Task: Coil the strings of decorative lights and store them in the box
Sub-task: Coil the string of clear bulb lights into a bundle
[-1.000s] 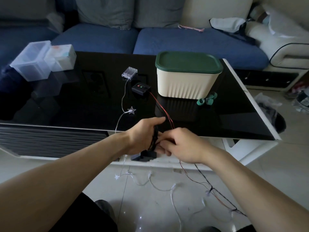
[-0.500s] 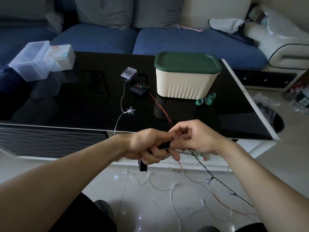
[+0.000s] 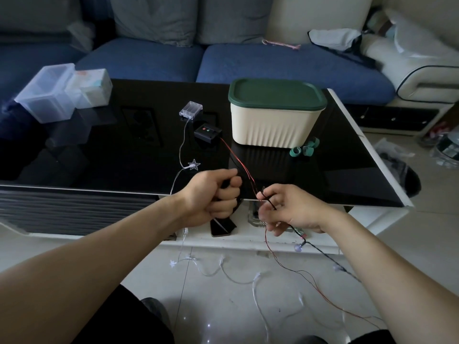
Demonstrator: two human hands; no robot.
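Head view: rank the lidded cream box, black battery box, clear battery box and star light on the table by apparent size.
1. Cream box, by far the largest.
2. Black battery box and clear battery box: similar, not ranked.
3. Star light, the smallest.

A glossy black tabletop (image 3: 104, 157) carried a cream box with a green lid (image 3: 275, 115), a black battery pack (image 3: 207, 133), a clear battery case (image 3: 190, 110) wired to a star light (image 3: 194, 165), green rings (image 3: 305, 150) and clear plastic containers (image 3: 62, 94). More pale light strings (image 3: 238, 279) trailed across the tiled floor (image 3: 248, 309) below.
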